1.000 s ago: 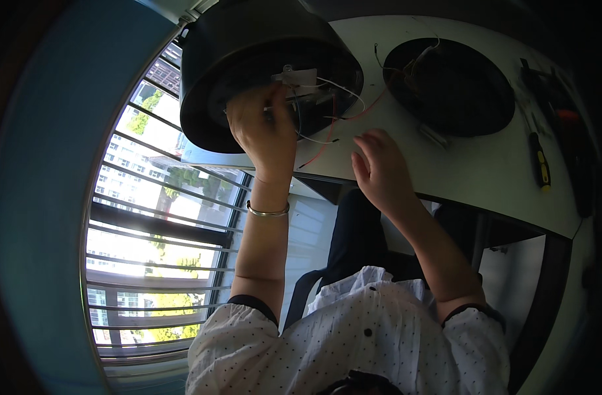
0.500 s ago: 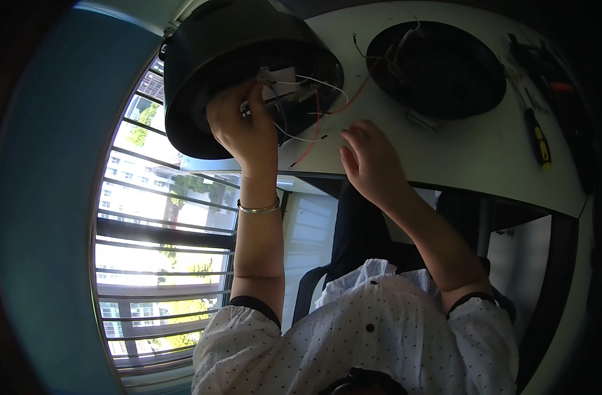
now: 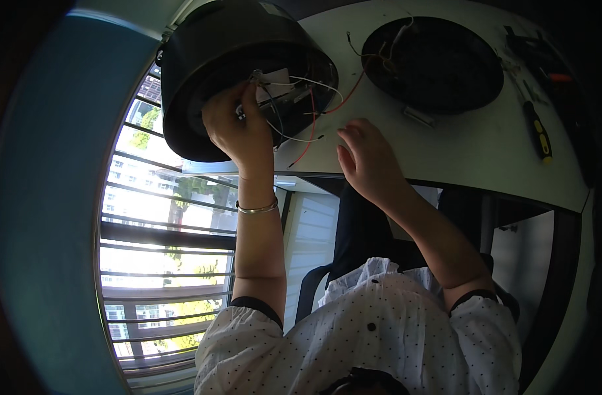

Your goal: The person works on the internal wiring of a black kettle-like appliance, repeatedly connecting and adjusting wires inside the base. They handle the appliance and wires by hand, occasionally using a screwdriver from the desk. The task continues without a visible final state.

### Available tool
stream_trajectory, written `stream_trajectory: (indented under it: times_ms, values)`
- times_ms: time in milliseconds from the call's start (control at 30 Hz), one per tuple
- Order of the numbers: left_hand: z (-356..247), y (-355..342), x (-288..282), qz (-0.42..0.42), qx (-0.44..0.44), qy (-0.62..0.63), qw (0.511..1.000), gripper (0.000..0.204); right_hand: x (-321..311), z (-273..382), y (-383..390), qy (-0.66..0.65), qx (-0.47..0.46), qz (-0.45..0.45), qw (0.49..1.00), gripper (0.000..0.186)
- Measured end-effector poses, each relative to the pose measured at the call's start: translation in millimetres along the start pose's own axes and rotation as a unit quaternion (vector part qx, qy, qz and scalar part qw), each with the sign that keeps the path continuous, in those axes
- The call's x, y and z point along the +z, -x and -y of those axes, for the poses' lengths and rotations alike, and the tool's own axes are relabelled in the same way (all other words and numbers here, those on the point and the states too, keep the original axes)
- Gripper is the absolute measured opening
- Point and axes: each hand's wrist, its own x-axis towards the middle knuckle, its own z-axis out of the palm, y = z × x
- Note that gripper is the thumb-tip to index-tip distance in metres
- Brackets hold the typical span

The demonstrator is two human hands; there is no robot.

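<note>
Head view | Left hand (image 3: 242,137) remains at pale fitting (image 3: 256,75) inside dark housing (image 3: 228,39); whether grip is clamped, I cannot tell | Right hand (image 3: 368,157) right of housing, beside loose wires (image 3: 313,115), grip apart | Little change; work inside housing appears ongoing.

A plain blue wall (image 3: 44,197) is curving down the left side, and beside it a window (image 3: 150,260) with dark bars (image 3: 169,236) is letting in glaring daylight. Trees (image 3: 196,307) and buildings (image 3: 150,311) are showing outside. A pale counter (image 3: 478,148) is stretching across the upper right, its right edge sinking into shadow.
</note>
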Motion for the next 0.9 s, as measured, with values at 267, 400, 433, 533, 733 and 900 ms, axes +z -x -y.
stream_trajectory:
  times_ms: [267, 400, 433, 533, 733, 900]
  values:
    - [-2, 0, 1, 0.0, -0.007, 0.003, 1.0, 0.004, -1, 0, -1, -0.022, 0.018, 0.018, 0.999, 0.024]
    - [-2, 0, 0, 0.002, -0.004, -0.002, 1.0, 0.004, -2, 3, -3, -0.018, 0.019, 0.026, 0.999, 0.024]
    - [-1, 0, 0, 0.001, -0.002, -0.002, 1.0, 0.004, -2, 3, -3, -0.015, 0.012, 0.022, 1.0, 0.024]
    - [0, 2, -4, -0.009, 0.023, -0.012, 1.0, 0.006, -1, 3, -4, -0.005, -0.008, 0.017, 1.0, 0.025]
    - [-10, 15, -9, -0.027, 0.055, 0.017, 0.998, 0.008, -3, 2, -4, -0.013, -0.011, 0.037, 0.999, 0.027]
    - [-13, 30, -13, -0.021, 0.025, 0.029, 0.999, 0.006, 0, -1, 0, -0.004, -0.011, 0.059, 0.998, 0.029]
